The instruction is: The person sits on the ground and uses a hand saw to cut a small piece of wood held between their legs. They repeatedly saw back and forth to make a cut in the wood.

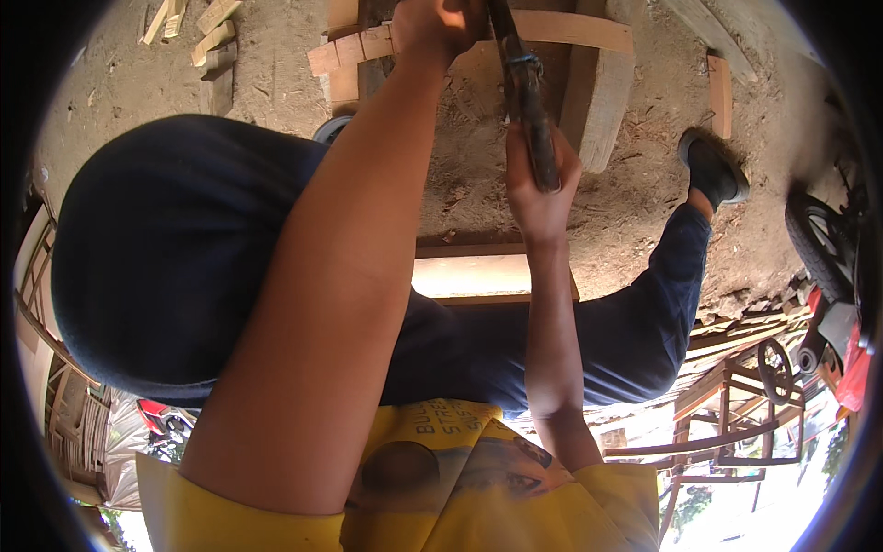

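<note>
My left hand (437, 23) is closed at the top edge, against the upper end of a long dark metal bar (526, 74) with a collar on it; part of this grip is cut off by the frame. My right hand (543, 184) is wrapped around the bar's lower end, which points down toward me. Under the bar's upper part, a reddish board (579, 29) lies crosswise over a weathered plank (602, 110) on the dirt ground. A pale wooden board (469, 276) shows behind my right forearm, beside my leg.
My dark-trousered knees and sandalled foot (713, 170) surround the work. Wood offcuts (216, 41) lie at upper left, a short board (719, 97) at upper right. A motorbike wheel (819, 244) stands at right, with a wooden frame (736, 423) and stacked slats (736, 331).
</note>
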`<state>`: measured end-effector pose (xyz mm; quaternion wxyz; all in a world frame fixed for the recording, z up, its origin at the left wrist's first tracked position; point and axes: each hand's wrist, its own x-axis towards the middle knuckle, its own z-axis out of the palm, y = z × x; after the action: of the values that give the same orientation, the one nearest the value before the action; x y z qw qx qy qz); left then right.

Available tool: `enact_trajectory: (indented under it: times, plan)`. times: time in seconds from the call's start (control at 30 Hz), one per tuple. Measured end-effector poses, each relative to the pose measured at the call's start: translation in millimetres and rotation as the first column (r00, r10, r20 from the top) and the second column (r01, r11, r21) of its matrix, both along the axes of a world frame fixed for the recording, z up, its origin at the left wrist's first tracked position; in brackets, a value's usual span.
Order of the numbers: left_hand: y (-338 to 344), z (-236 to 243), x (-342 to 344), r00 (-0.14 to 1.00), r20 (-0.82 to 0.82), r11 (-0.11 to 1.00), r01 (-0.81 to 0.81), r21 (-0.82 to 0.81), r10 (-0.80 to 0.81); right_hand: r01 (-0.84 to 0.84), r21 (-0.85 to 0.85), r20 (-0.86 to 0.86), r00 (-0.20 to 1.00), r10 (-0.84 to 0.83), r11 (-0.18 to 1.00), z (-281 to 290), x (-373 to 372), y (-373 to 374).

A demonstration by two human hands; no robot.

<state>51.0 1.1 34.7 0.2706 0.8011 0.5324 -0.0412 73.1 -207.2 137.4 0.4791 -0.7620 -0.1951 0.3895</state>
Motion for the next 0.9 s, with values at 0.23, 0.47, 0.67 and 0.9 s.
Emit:
enact_trajectory:
  times: [0.23, 0.47, 0.67, 0.9]
  plan:
    - [-4, -5, 3, 0.991, 0.137, 0.994, -0.008, 0.110, -0.007, -0.067, 0.089, 0.249, 0.968, 0.043, 0.994, -16, -22, -80]
    - [2, -8, 7, 0.996, 0.081, 0.992, 0.025, 0.123, -0.036, -0.088, 0.044, 0.181, 0.980, 0.079, 0.995, -35, -8, -41]
    - [11, 7, 3, 0.996, -0.082, 0.999, -0.034, -0.020, 0.033, -0.047, 0.056, 0.222, 0.974, 0.033, 0.997, -13, -35, -75]
    - [4, -24, 0, 0.984, 0.017, 0.965, 0.171, 0.201, -0.178, -0.054, 0.009, 0.157, 0.986, 0.052, 0.998, -13, -14, -31]
